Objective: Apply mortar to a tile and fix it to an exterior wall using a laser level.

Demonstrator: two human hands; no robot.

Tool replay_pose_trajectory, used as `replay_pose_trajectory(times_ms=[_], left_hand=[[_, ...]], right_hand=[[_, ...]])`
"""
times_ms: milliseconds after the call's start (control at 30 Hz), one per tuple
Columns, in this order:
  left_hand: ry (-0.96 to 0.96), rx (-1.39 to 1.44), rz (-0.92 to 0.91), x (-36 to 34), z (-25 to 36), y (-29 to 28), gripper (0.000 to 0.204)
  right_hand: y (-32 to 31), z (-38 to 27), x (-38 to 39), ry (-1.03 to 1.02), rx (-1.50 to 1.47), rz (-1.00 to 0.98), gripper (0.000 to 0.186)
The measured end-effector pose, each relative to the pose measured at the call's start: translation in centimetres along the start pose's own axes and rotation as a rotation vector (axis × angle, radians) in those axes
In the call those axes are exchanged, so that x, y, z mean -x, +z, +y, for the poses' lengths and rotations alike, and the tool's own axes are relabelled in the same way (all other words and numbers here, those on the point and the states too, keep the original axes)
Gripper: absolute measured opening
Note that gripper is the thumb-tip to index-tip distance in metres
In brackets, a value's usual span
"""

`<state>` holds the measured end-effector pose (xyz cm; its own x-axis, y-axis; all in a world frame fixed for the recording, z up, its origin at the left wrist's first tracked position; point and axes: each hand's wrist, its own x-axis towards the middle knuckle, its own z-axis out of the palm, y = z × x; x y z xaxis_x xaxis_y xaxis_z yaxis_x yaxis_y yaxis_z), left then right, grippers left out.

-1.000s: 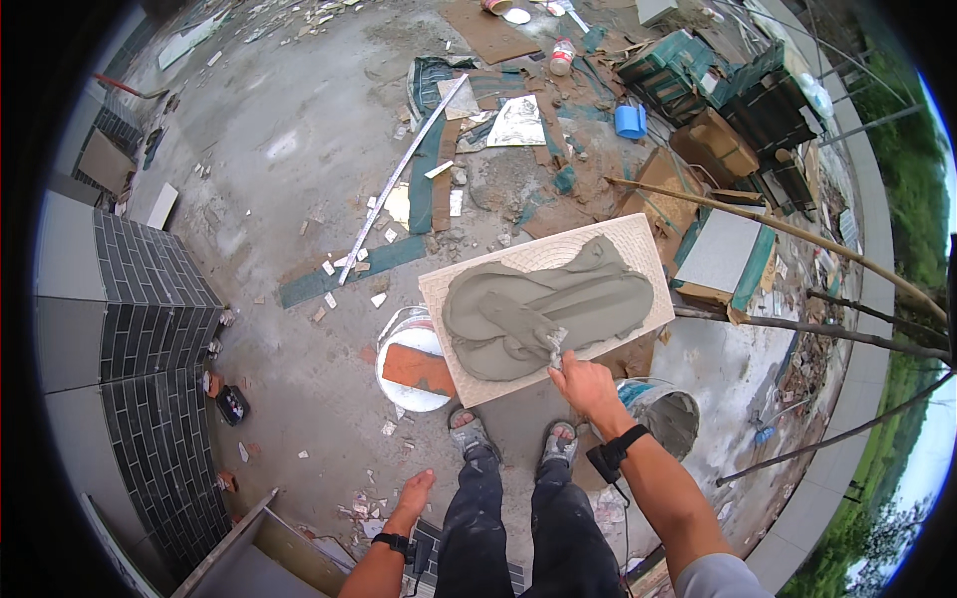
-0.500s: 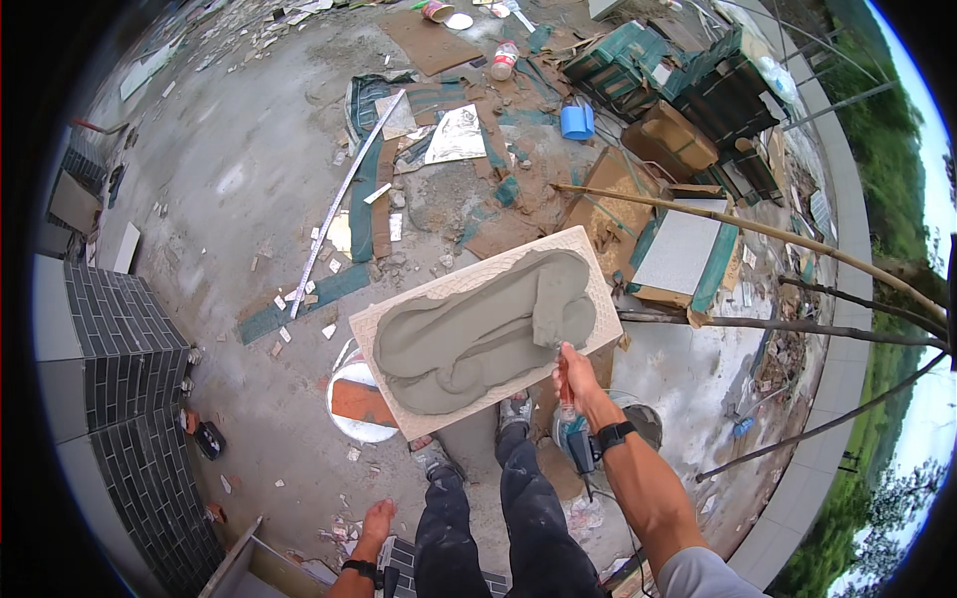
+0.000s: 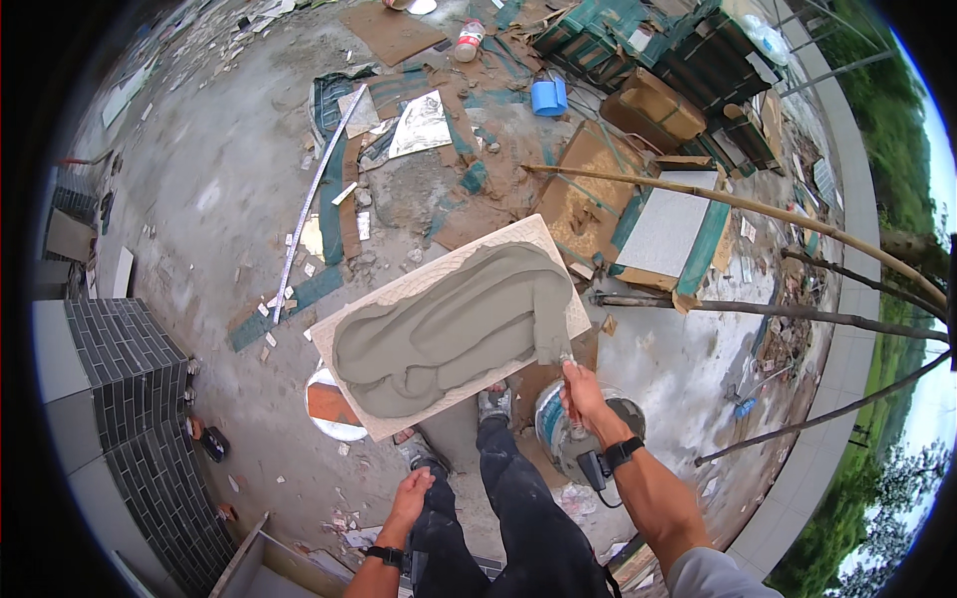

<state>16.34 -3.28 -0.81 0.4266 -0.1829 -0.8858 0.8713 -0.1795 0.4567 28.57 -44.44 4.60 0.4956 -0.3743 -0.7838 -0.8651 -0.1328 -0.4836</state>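
My right hand (image 3: 581, 392) is closed round the reddish handle of a trowel (image 3: 551, 321), whose blade is coated in grey mortar and lies at the right end of the tile. A pale rectangular tile (image 3: 329, 337) with a textured upward face slants across the space before my feet. Over most of it spreads a thick layer of wet grey mortar (image 3: 449, 329), with ridges, smooth strokes and a lump near the front edge. My left hand (image 3: 411, 495) hangs in front of my leg, apart from the tile, its fingers curled with nothing visible in them.
A mortar bucket (image 3: 628, 414) stands under my right hand. A white round container (image 3: 321, 427) with an orange piece shows beside the tile's left end. A bamboo pole (image 3: 738, 202) and dark poles (image 3: 758, 309) reach in from the right. Cardboard boxes (image 3: 663, 234) and scraps litter the floor.
The trowel has moved toward the tile's right edge, and the mortar lies in longer, smoother strokes. My left hand has come up and forward. The view has shifted slightly.
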Motion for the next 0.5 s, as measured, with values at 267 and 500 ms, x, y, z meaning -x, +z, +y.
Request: replay_pose_trajectory(times_ms=[267, 500], left_hand=[[-0.08, -0.024, 0.188, 5.9, -5.7, -2.6, 0.044], [-0.139, -0.114, 0.138, 7.2, -8.7, -4.2, 0.05]], right_hand=[[17.0, 2.2, 9.8, 0.243, -0.439, -0.598, 0.043], [16.6, 1.8, 10.3, -0.503, 0.827, -0.283, 0.043]])
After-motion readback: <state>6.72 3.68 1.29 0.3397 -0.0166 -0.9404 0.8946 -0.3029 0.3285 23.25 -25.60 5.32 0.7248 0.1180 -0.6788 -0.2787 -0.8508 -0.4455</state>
